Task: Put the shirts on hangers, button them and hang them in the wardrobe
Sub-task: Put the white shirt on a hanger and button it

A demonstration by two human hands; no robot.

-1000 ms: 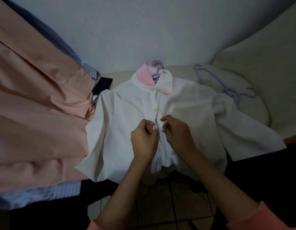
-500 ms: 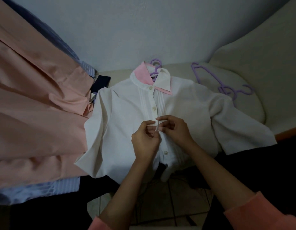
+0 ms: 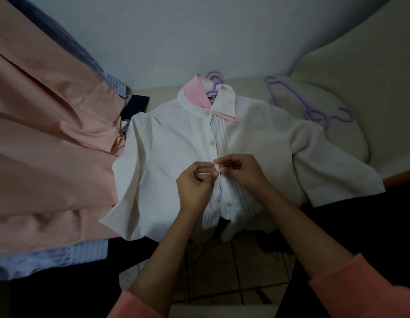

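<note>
A white shirt (image 3: 167,161) with a pink-lined collar lies face up on a pale surface, on a purple hanger (image 3: 214,76) whose hook shows above the collar. Two upper buttons on its placket look fastened, and one more shows below my hands. My left hand (image 3: 196,183) pinches the left edge of the placket at mid-chest. My right hand (image 3: 242,171) pinches the right edge of the placket, fingertips meeting those of the left hand. The button between them is hidden by my fingers.
A large peach shirt (image 3: 50,134) lies at the left over a blue striped shirt (image 3: 52,258). Spare purple hangers (image 3: 314,111) lie on a cream cushion (image 3: 351,138) at the right. A pale wall (image 3: 199,31) stands behind. Tiled floor (image 3: 234,271) shows below the shirt's hem.
Both hands have moved slightly up the placket and drawn closer, fingertips now meeting. The shirt's lower front has bunched under my hands.
</note>
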